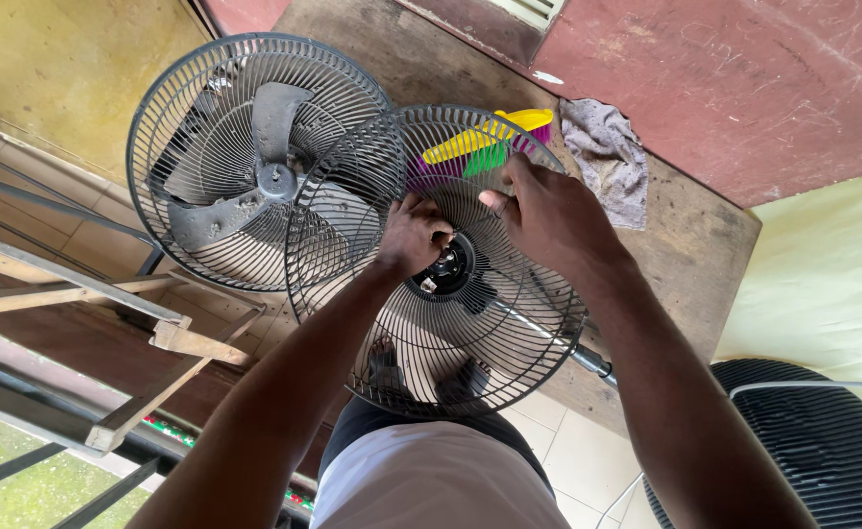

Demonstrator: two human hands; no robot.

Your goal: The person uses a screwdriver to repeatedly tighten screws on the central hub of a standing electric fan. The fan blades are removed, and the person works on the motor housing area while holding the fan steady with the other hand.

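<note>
1. Left hand (413, 235) fingers curled into the rear fan guard (470, 294) at its hub; right hand (548, 211) grips the guard's upper wires.
2. Front guard with blades (245, 162) already off, leaning left of the fingers; rear guard still mounted.
3. Table edge (705, 284) lies right of the fingers; cloth (607, 157) beyond them; open room toward the body.

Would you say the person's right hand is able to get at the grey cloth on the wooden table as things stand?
Probably yes: the right hand grips the fan guard's upper rim, and the grey cloth lies just beyond it on the wooden table, with nothing between them. It would have to let go first.
</note>
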